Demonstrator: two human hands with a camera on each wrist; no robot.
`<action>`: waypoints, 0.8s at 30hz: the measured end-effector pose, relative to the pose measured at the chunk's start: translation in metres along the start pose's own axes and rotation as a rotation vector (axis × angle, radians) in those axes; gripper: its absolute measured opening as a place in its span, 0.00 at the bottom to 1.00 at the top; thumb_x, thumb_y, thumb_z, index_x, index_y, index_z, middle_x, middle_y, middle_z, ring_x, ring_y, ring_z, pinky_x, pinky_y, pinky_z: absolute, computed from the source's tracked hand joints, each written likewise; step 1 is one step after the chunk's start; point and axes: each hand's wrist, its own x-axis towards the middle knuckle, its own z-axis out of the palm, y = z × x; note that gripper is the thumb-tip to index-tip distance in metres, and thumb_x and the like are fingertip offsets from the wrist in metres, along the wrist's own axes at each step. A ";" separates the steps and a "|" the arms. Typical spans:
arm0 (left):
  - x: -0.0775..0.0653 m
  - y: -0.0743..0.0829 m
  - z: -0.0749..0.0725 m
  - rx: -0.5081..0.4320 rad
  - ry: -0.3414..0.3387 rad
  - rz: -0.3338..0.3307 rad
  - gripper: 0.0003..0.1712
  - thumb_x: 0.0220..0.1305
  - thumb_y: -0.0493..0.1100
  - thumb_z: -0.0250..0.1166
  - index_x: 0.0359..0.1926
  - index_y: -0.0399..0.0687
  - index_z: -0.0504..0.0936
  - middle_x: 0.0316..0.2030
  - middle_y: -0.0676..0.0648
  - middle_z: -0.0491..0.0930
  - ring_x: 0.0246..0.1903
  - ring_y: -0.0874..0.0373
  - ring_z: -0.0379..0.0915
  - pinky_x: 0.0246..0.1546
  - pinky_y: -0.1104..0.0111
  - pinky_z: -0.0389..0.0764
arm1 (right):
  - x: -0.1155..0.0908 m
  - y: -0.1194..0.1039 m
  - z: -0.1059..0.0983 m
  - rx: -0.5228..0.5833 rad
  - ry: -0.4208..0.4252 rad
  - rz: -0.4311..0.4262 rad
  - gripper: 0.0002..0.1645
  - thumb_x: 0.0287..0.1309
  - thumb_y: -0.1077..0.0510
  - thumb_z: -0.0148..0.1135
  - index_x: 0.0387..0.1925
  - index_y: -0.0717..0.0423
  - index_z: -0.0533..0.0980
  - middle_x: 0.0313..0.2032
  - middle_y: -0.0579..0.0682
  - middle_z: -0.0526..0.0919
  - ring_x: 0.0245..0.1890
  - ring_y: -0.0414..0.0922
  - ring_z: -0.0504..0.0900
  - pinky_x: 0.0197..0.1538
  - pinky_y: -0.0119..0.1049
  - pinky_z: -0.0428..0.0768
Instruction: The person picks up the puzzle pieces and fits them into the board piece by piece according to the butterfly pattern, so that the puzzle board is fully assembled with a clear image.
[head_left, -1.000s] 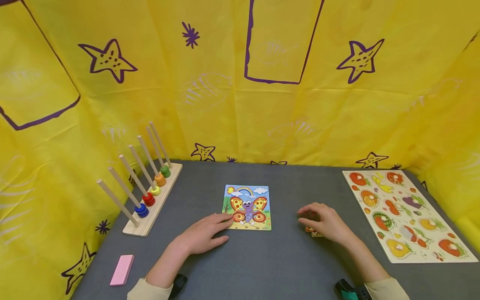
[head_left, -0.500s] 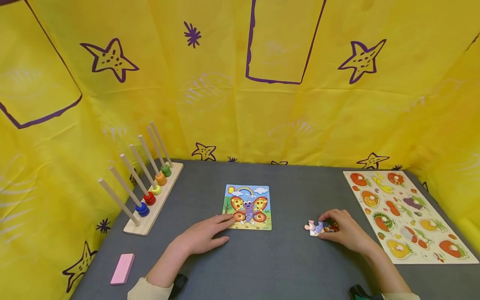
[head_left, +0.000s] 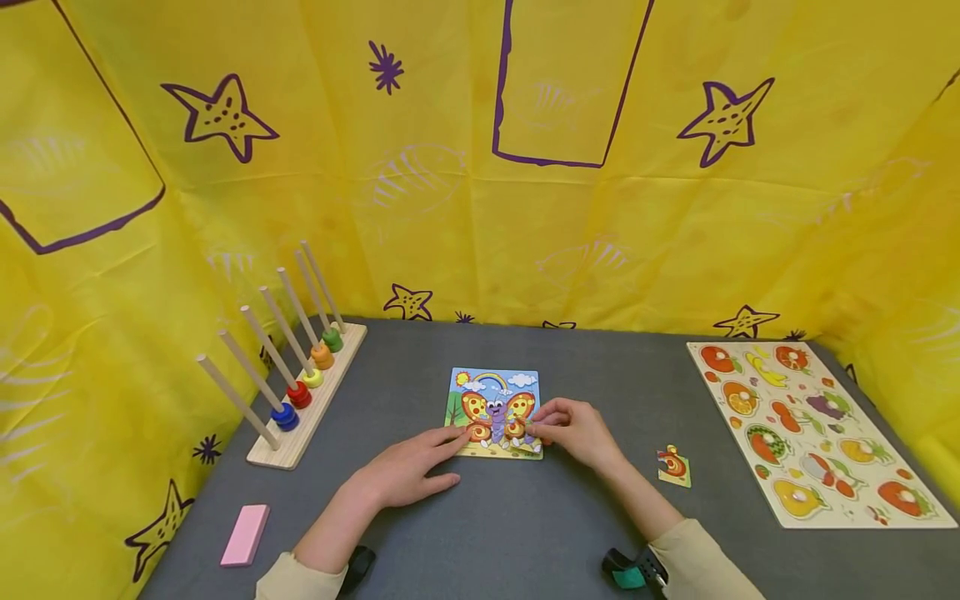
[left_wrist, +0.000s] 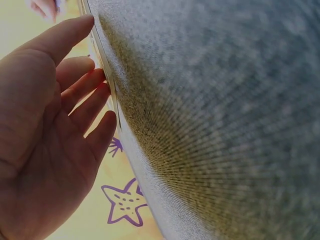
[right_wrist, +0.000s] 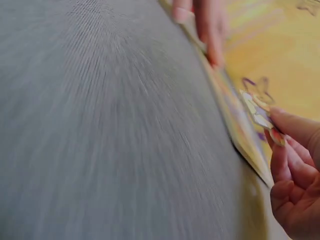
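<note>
A square butterfly jigsaw puzzle (head_left: 487, 383) lies in the middle of the table. My left hand (head_left: 405, 471) rests on its lower left corner with fairly straight fingers. Between thumb and fingers, my right hand (head_left: 576, 429) pinches a puzzle piece (right_wrist: 257, 111), held just above the lower right part of the puzzle. The right wrist view shows that piece tilted and apart from the puzzle's surface. To the right of the right hand lies a loose puzzle piece (head_left: 677, 468) with an orange-red swirl.
A wooden peg stand (head_left: 306, 417) with coloured rings stands at left, its tall pegs upright. Nearer me lies a pink block (head_left: 245, 535). A fruit puzzle board (head_left: 757, 471) lies at right. Yellow patterned cloth (head_left: 480, 250) hangs behind the table.
My right hand has picked up one piece from the right and carried it left over the puzzle. The swirl piece, partly covered before, is now uncovered. My left hand has stayed in place.
</note>
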 end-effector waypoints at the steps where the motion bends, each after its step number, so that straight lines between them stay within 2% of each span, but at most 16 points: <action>1: 0.000 0.000 0.000 -0.005 -0.005 -0.002 0.35 0.69 0.53 0.60 0.72 0.48 0.64 0.70 0.47 0.63 0.67 0.51 0.60 0.62 0.53 0.67 | 0.004 -0.003 0.008 -0.011 -0.001 -0.008 0.14 0.51 0.51 0.75 0.33 0.56 0.82 0.26 0.45 0.86 0.26 0.38 0.81 0.29 0.30 0.74; 5: 0.000 0.000 0.000 -0.031 -0.018 -0.009 0.37 0.69 0.54 0.60 0.74 0.49 0.61 0.70 0.48 0.62 0.68 0.51 0.59 0.63 0.52 0.66 | 0.019 -0.011 0.031 -0.059 -0.009 -0.054 0.11 0.50 0.51 0.75 0.30 0.52 0.83 0.24 0.42 0.86 0.25 0.35 0.81 0.28 0.29 0.73; 9: 0.000 0.000 0.001 -0.036 -0.017 -0.016 0.38 0.68 0.56 0.61 0.74 0.50 0.61 0.70 0.49 0.62 0.67 0.51 0.59 0.62 0.52 0.67 | 0.026 -0.017 0.043 -0.153 0.023 -0.114 0.10 0.48 0.50 0.77 0.27 0.48 0.83 0.23 0.38 0.84 0.25 0.34 0.79 0.29 0.31 0.72; 14: 0.000 0.000 0.001 -0.023 -0.020 -0.021 0.39 0.68 0.57 0.61 0.74 0.50 0.60 0.70 0.49 0.62 0.67 0.51 0.59 0.61 0.51 0.68 | 0.029 -0.017 0.046 -0.262 0.068 -0.161 0.08 0.47 0.50 0.77 0.25 0.45 0.84 0.22 0.35 0.80 0.23 0.35 0.73 0.29 0.32 0.69; 20: 0.002 0.003 0.002 0.012 -0.007 -0.016 0.38 0.68 0.58 0.59 0.74 0.50 0.61 0.69 0.48 0.61 0.66 0.52 0.60 0.58 0.51 0.71 | 0.029 -0.015 0.047 -0.293 0.080 -0.236 0.07 0.47 0.51 0.77 0.26 0.46 0.84 0.25 0.37 0.82 0.25 0.36 0.73 0.31 0.33 0.69; 24: 0.003 0.004 0.001 0.034 0.007 -0.009 0.37 0.68 0.58 0.59 0.73 0.49 0.63 0.67 0.47 0.63 0.64 0.51 0.61 0.57 0.53 0.71 | 0.029 -0.014 0.048 -0.305 0.078 -0.241 0.08 0.47 0.51 0.78 0.26 0.47 0.84 0.27 0.38 0.82 0.27 0.36 0.75 0.32 0.32 0.71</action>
